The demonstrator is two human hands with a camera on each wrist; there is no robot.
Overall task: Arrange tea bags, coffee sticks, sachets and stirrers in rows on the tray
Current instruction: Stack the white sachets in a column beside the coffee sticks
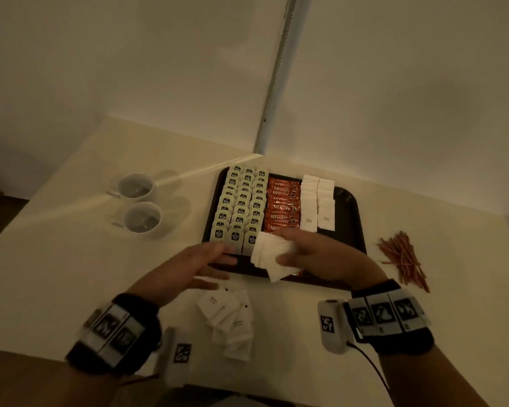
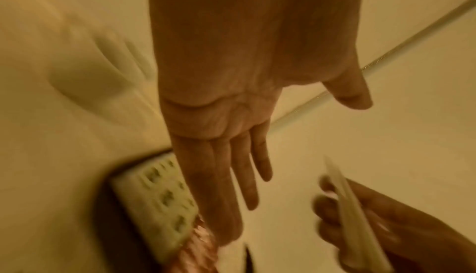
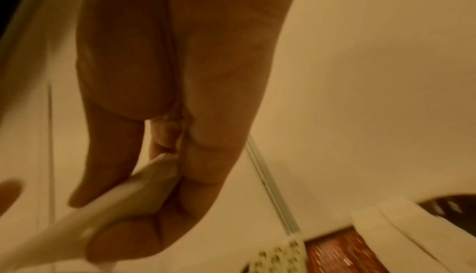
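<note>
A black tray (image 1: 351,207) holds rows of pale tea bags (image 1: 241,205), red coffee sticks (image 1: 282,205) and two rows of white sachets (image 1: 318,202). My right hand (image 1: 312,254) hovers over the tray's near edge and pinches a small stack of white sachets (image 1: 272,255), seen edge-on in the right wrist view (image 3: 123,202). My left hand (image 1: 200,262) is flat with straight fingers just left of that stack and holds nothing; its fingers (image 2: 231,186) show the same. Loose white sachets (image 1: 229,318) lie on the table below my hands.
Two white cups (image 1: 138,201) stand left of the tray. A heap of reddish-brown stirrers (image 1: 403,257) lies to the tray's right. The white table (image 1: 71,259) sits in a wall corner, with a grey strip (image 1: 276,77) running up the wall.
</note>
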